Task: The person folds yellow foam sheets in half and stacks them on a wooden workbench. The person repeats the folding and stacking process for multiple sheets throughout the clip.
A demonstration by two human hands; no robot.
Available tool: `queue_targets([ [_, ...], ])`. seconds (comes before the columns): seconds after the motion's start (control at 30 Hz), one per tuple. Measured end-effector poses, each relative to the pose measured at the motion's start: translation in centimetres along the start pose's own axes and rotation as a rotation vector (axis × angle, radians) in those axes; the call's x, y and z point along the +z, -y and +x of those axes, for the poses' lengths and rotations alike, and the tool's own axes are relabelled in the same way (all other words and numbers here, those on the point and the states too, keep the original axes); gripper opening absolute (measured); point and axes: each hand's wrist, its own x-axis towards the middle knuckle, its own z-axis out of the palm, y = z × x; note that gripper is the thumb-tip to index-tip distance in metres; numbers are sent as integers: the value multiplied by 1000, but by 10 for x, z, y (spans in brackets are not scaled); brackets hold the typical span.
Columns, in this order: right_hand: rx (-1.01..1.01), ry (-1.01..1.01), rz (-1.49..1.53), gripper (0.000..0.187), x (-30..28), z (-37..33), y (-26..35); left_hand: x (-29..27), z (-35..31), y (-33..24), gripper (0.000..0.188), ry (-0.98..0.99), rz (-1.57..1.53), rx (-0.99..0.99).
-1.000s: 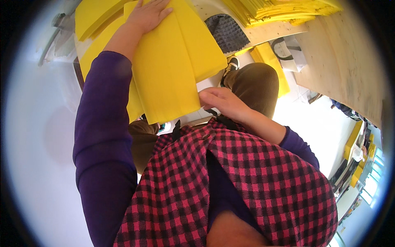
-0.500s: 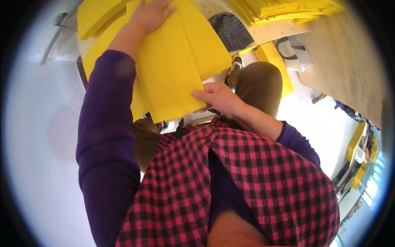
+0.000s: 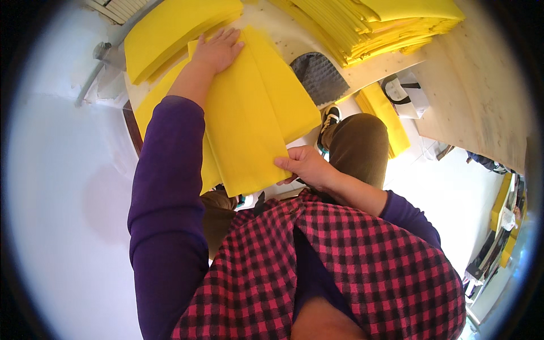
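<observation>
A long yellow folded sheet [image 3: 243,124], which looks like cloth, lies over other yellow pieces on the table and reaches past its near edge toward me. My left hand [image 3: 218,52] rests flat on its far end, fingers spread. At the near right corner, my right hand [image 3: 306,167] pinches the sheet, thumb on top and fingers underneath. A second yellow layer [image 3: 286,102] shows along the right side of the sheet.
A stack of yellow pieces [image 3: 175,31] lies at the far left, and a larger folded pile [image 3: 385,28] at the far right. A dark quilted pad [image 3: 318,78] sits at the table edge. Below stand a yellow bundle [image 3: 385,122] and a white bag [image 3: 411,99].
The whole scene sits lower and slightly to the right in the picture. Both hands keep their places on the yellow sheet.
</observation>
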Motion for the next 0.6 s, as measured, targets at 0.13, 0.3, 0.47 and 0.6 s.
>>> queue_targets([
  [0.13, 39, 2, -8, 28, 1, -1, -2, -18, -5, 3, 56, -155, 127, -105],
  [0.3, 24, 8, -39, 30, 0, -2, -4, -32, -56, -30, 58, -387, 8, 153],
  [0.47, 22, 5, -17, 30, 1, -2, -4, -14, -110, -79, 63, -201, -150, 326],
  [0.6, 29, -8, -36, 30, 1, -2, -5, -2, -86, -60, 65, -145, -195, 187],
])
